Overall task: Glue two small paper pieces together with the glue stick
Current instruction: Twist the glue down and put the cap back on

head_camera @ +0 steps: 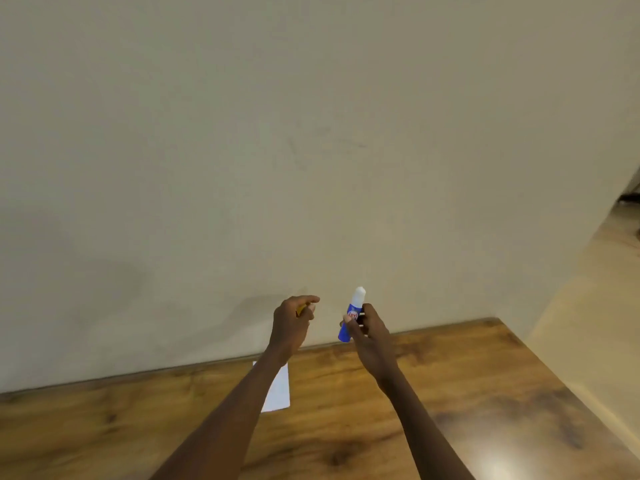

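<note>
One blue glue stick (350,315), white tip exposed & pointing up, is held aloft above the wooden table (467,393), slightly tilted, approx. mid-frame. It is gripped round the barrel by the right hand (369,329), fingers & thumb curled over the label. A small yellow item (300,310), too hidden to be identified, is pinched in the left hand (291,322), raised just beside the stick but apart from it. One white paper piece (280,389) is seen lying flat on the table near its back edge, partly covered by the left forearm (242,403). A plain beige wall (311,133) is seen behind; pale floor (588,306) at far right.
</note>
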